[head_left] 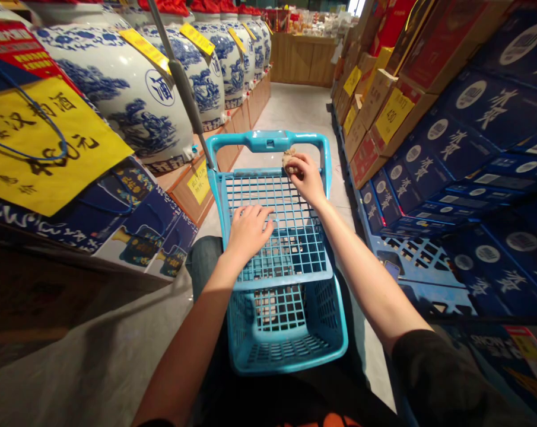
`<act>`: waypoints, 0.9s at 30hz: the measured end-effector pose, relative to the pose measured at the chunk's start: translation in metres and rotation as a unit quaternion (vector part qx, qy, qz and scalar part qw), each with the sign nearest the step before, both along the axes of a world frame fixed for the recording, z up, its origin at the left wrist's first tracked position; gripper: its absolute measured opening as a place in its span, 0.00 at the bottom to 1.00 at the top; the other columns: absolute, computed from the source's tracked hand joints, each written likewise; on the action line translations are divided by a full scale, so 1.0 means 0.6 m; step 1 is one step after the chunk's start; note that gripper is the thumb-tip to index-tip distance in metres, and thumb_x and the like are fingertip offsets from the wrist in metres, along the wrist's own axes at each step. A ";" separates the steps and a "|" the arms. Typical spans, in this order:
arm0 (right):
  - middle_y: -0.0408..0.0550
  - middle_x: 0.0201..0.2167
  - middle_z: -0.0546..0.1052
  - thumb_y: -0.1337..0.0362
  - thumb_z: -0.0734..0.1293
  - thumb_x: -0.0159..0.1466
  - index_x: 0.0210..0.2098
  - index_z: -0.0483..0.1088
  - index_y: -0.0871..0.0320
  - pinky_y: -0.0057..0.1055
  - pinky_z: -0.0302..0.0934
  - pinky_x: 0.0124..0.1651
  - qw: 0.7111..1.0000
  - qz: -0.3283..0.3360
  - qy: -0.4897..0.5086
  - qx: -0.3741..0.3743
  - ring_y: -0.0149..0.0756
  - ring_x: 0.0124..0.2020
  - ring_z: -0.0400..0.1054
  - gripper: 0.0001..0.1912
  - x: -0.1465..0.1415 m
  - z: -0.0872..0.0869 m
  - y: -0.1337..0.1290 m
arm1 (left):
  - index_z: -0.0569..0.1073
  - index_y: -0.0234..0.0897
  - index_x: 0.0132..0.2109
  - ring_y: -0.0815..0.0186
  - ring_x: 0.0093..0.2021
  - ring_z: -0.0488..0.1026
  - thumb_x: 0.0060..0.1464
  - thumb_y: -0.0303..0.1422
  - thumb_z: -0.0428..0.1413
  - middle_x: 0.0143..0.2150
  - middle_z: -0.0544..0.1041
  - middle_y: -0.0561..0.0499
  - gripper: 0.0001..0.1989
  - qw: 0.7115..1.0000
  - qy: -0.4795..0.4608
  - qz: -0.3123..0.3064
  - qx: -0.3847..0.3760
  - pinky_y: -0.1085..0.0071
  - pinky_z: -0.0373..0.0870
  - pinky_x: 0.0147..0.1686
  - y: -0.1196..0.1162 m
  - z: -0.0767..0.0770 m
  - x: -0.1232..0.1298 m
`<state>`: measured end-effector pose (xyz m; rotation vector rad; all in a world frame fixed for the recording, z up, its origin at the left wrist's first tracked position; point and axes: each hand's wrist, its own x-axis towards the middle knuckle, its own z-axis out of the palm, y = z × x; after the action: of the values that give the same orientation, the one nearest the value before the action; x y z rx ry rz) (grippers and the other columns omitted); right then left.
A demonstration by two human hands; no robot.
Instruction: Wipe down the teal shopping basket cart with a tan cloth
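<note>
A blue plastic shopping cart (270,137) stands in front of me, with a grid panel (290,249) spanning its upper part and a basket (241,362) below. My left hand (250,232) lies palm down on the grid, its fingers stretched out. At the upper right of the grid, just under the handle bar, my right hand (306,178) is closed around a crumpled beige-brown cloth (288,159). Part of the cloth is hidden by the fingers.
A grey pole (186,89) rises from the cart's left corner. Large blue-and-white jars (121,89) line the left, beside a yellow price sign (50,142). Stacked blue boxes (464,142) and a blue pallet (428,267) border the right. A tiled aisle (299,107) runs ahead.
</note>
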<state>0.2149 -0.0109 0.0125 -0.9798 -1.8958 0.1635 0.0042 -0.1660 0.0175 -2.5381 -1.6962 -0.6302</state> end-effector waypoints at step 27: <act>0.57 0.56 0.77 0.78 0.62 0.63 0.44 0.81 0.55 0.53 0.67 0.58 0.990 -0.115 -0.078 -0.012 0.53 0.53 0.66 0.20 -0.006 -0.021 -0.102 | 0.82 0.40 0.58 0.53 0.55 0.79 0.68 0.24 0.50 0.53 0.85 0.45 0.20 0.998 -0.062 -0.011 -0.003 0.55 0.75 0.58 0.008 -0.016 -0.015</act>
<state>0.2110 -0.0720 -0.0001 -1.2486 -1.9069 -0.0266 -0.0050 -0.1609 0.0078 -2.5754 -1.7108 -0.8019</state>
